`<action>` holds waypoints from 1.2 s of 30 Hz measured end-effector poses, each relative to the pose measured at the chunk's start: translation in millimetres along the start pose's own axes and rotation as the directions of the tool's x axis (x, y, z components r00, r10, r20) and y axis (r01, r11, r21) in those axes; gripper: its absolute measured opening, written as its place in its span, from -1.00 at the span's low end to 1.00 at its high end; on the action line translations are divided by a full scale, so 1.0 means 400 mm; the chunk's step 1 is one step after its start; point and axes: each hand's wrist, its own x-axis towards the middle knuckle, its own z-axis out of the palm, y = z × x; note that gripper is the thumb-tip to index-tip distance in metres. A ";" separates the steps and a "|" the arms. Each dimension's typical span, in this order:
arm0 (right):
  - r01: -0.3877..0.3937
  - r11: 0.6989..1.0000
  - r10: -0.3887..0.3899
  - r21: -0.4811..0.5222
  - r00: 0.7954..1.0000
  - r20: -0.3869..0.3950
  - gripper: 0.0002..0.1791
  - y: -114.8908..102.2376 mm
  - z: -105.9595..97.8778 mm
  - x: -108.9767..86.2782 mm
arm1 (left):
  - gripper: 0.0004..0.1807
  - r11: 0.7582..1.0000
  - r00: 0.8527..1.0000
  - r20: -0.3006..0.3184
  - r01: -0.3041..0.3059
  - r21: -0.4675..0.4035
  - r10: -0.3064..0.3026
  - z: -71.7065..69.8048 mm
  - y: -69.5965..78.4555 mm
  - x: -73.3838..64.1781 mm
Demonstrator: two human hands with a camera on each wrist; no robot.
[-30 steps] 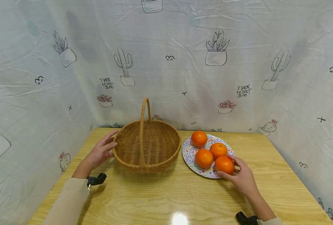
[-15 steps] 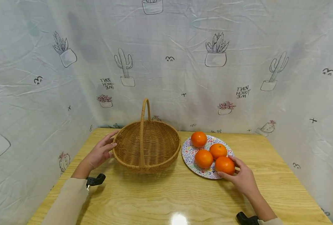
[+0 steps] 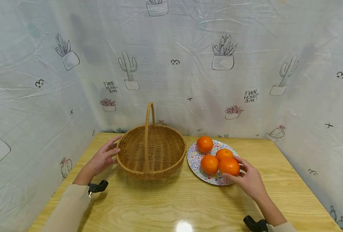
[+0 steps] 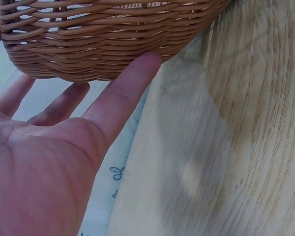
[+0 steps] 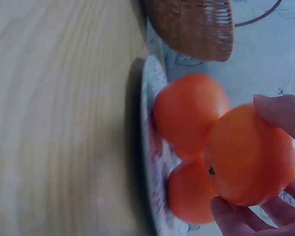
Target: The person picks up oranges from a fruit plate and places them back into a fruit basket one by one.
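Over by the basket (image 3: 167, 151), the left hand (image 3: 102, 158) rests fairly straight fingers against its side, perhaps to steady it. Well apart from it, the right hand (image 3: 251, 178) pinches an orange (image 3: 229, 167) just above the plate (image 3: 195, 161), a grip that seems to suit so round a fruit. Three more oranges (image 3: 209, 164) sit on the plate; inside the basket I see only bare weave.

In the head view, wrinkled pale-grey sheeting (image 3: 165, 80) hangs from nine o'clock through twelve to three, printed with a potted plant (image 3: 157, 9) at twelve and mirrored lettering (image 3: 110, 87) at ten. Light wood-grained tabletop (image 3: 142, 206) fills six o'clock, bearing white glare (image 3: 184, 226).
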 end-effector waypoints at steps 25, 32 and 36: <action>0.049 0.952 -0.091 0.304 0.988 0.128 -0.13 -0.182 0.048 0.100 | -0.24 1.000 1.000 0.011 0.008 -0.019 -0.008 -0.004 -0.003 0.000; 0.049 0.935 -0.109 0.351 0.982 0.154 -0.14 -0.238 0.076 0.136 | -0.25 0.999 0.999 0.035 -0.012 -0.036 0.014 -0.011 -0.003 -0.001; 0.030 0.921 -0.114 0.388 0.974 0.195 -0.11 -0.266 0.096 0.161 | -0.26 0.998 0.999 0.044 -0.021 -0.051 0.023 -0.017 -0.002 0.000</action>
